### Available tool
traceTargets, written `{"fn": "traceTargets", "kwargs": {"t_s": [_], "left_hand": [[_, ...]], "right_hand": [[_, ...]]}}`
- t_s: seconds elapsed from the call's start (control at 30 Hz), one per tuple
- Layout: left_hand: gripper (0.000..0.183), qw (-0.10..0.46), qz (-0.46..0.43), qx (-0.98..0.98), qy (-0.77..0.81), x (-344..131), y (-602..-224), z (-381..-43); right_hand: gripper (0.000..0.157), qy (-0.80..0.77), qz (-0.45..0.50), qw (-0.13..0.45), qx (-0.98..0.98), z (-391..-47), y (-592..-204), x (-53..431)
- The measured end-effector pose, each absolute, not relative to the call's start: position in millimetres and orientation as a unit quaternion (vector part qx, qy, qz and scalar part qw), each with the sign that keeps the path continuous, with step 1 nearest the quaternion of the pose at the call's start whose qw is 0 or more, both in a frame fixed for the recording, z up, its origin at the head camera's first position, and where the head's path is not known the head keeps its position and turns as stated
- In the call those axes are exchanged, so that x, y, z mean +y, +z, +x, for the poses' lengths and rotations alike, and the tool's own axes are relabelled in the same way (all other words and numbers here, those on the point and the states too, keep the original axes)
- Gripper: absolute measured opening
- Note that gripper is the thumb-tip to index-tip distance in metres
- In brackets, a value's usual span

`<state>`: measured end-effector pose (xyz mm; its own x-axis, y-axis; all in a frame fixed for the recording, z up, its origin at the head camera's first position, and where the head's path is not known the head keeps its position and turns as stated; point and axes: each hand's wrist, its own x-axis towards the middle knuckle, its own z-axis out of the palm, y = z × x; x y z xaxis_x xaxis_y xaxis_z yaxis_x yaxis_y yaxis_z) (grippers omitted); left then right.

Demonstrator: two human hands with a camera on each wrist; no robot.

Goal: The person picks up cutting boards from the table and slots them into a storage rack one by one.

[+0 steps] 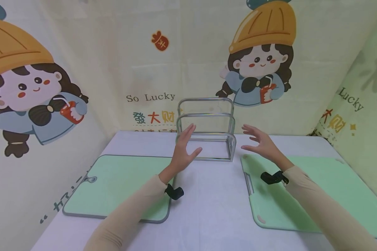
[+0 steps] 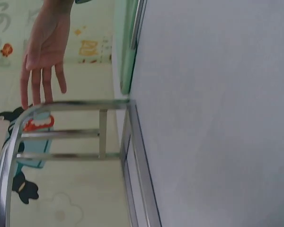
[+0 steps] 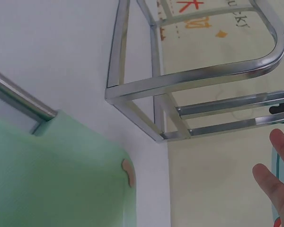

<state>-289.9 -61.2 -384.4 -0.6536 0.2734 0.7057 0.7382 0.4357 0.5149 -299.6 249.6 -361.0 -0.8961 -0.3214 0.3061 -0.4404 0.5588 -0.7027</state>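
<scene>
With the fingers of your left hand (image 1: 182, 153) and right hand (image 1: 262, 143) spread and empty near the metal rack (image 1: 205, 114) toward the surface's (image 1: 204, 202) back, you could skid or tip its slim frame if one hand pushes before the other.

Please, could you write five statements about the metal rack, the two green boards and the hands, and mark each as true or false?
1. The metal rack stands on the table. True.
2. Both boards stand inside the metal rack. False: the left green board and the right green board lie flat on the table.
3. The left hand grips the metal rack. False: the left hand is open and holds nothing.
4. The right hand is raised and holds nothing. True.
</scene>
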Motion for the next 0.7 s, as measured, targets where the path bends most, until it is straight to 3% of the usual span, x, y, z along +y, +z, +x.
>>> {"fn": "traceTargets", "kwargs": {"t_s": [0.33,0.7], "left_hand": [[0.055,0.227,-0.352,-0.801,-0.428,-44,-392,-270],[0.055,0.093,-0.333,-0.836,-0.426,-27,-402,-260]], "right_hand": [[0.057,0.383,0.204,0.09,-0.896,-293,-373,267],[0.053,0.352,0.228,0.106,-0.902,-284,-377,282]]}}
